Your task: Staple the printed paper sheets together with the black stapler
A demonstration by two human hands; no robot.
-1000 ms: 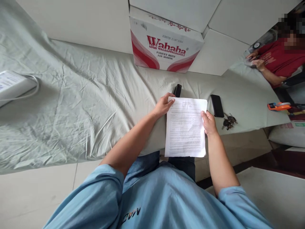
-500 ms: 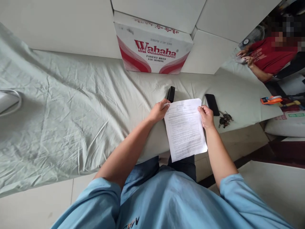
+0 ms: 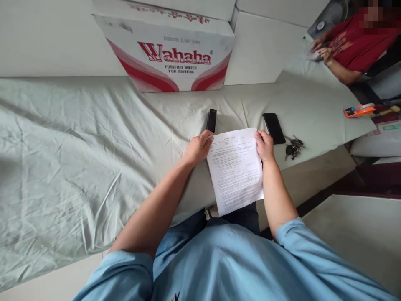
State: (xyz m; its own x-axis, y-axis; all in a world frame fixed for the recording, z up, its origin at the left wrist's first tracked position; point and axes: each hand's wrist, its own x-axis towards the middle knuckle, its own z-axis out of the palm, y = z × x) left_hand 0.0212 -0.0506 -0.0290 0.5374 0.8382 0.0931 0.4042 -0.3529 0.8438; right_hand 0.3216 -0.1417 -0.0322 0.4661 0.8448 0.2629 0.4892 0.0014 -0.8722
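**Both hands hold a printed sheet**

The left hand (image 3: 198,148) pinches the paper's (image 3: 235,171) upper left corner; the right hand (image 3: 265,145) grips its upper right edge. The sheet hangs between them over the bed's (image 3: 78,146) edge, near a stapler (image 3: 211,120), phone (image 3: 273,128) and keys (image 3: 293,147).

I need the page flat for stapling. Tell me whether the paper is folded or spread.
Spread. The paper shows one full sheet of print with no crease, held at its top corners by the left hand and right hand.
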